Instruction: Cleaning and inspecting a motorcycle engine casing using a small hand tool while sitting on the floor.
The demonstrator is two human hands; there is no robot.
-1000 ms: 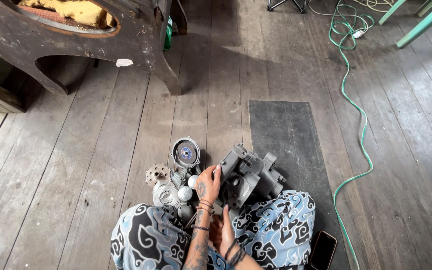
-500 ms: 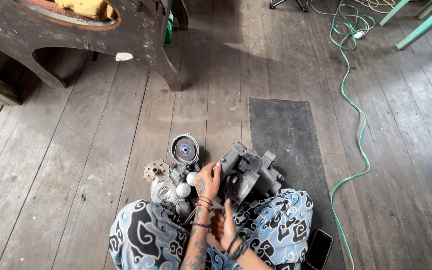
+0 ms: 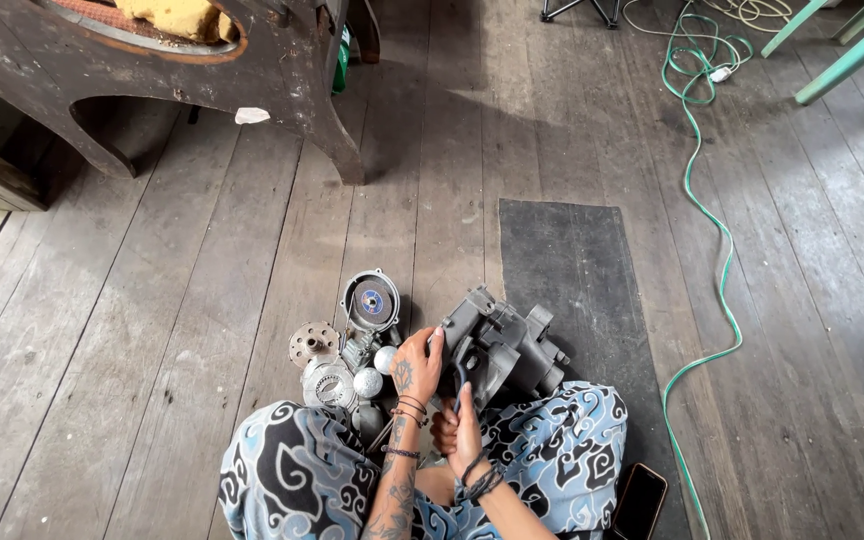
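A chunky grey cast-metal engine casing (image 3: 505, 347) was steadied on the worn plank floor (image 3: 152, 330) by the left hand (image 3: 417, 365), fingers wrapped on its edge; right hand (image 3: 459, 430)'s grip couldn't be made out.

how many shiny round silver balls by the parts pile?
2. One silver ball lies just left of the left hand; the other silver ball sits below-left of it, beside the ribbed round part. More may be hidden.
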